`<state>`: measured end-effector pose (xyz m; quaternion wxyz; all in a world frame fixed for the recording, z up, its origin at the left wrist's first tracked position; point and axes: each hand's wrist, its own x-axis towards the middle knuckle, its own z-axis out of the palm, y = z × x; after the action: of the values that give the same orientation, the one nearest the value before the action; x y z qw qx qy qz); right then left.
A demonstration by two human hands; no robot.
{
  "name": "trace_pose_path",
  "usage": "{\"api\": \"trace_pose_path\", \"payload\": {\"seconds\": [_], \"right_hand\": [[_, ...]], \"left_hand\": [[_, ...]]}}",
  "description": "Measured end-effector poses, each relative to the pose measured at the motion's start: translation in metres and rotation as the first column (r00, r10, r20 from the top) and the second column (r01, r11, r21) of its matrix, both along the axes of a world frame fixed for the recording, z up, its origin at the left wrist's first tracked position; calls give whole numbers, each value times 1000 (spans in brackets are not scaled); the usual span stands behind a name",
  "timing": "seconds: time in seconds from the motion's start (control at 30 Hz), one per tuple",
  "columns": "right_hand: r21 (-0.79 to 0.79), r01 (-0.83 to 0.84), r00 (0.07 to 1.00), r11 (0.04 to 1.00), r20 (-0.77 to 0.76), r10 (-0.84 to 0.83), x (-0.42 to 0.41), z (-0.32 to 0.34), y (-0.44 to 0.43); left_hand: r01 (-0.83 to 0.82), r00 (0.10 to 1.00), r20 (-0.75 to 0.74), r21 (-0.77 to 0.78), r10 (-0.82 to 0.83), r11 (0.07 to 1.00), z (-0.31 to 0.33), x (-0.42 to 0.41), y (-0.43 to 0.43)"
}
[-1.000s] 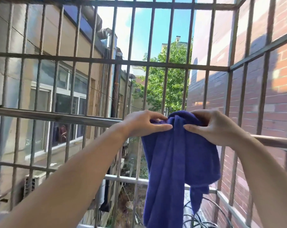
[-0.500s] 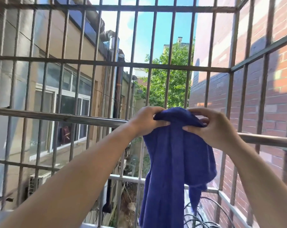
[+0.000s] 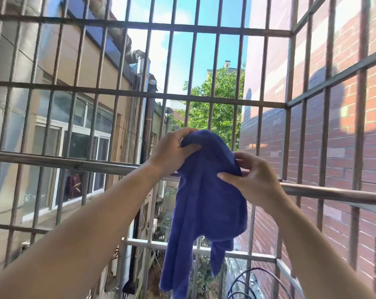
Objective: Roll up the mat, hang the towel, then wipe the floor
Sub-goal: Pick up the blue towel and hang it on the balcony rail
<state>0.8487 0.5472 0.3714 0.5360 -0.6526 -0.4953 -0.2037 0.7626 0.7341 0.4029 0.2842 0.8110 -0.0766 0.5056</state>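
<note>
— Where's the towel (image 3: 206, 190)?
— Centre of frame, draped over the rail (image 3: 59, 161).
— Your hands?
— My left hand (image 3: 174, 153) and right hand (image 3: 252, 180) each pinch its bunched top, slightly apart.

A metal grille (image 3: 195, 98) encloses the view; behind it stand a brick wall (image 3: 338, 130), a green tree (image 3: 217, 104) and a beige building (image 3: 59, 87).

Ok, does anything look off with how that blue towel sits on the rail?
Yes: the blue towel is bunched in a hump over the metal rail, not spread flat, with uneven ends dangling. Both the left hand and right hand pinch its top.
</note>
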Motion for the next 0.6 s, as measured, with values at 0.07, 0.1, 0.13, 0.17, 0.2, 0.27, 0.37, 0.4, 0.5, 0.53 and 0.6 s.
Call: {"api": "trace_pose_path", "payload": {"seconds": [0.07,0.1,0.13,0.17,0.2,0.27,0.37,0.4,0.5,0.53,0.6], "right_hand": [[-9,17,1000,1000,-15,-17,3,14,-3],[-11,48,999,999,10,-48,5,25,-5],[-12,98,993,995,67,-97,7,36,-8],[-10,159,978,987,138,-156,9,49,-9],[-4,217,954,976,214,-211,11,62,-9],[1,301,898,954,338,-283,12,85,-4],[3,368,820,930,470,-326,19,108,11],[-1,374,811,927,485,-327,22,110,17],[-103,374,846,921,446,-294,43,94,33],[-155,363,862,919,430,-268,50,84,36],[-264,295,914,918,359,-191,64,65,38]], "left_hand": [[-4,1000,0,16,4,1000,6,-7,3],[-9,1000,0,16,9,1000,10,-10,6],[-22,1000,-3,16,22,1000,14,-12,9],[-39,999,-6,16,39,999,17,-15,13],[-57,998,-5,13,57,998,20,-16,17],[-71,997,1,-2,71,997,25,-18,21],[-95,995,10,-42,95,995,29,-14,26],[-121,993,-10,-52,121,991,28,-11,28],[-199,970,-141,4,198,980,15,-1,33],[-224,952,-203,55,230,973,8,3,35],[-249,902,-325,147,284,957,-3,8,36]]}}
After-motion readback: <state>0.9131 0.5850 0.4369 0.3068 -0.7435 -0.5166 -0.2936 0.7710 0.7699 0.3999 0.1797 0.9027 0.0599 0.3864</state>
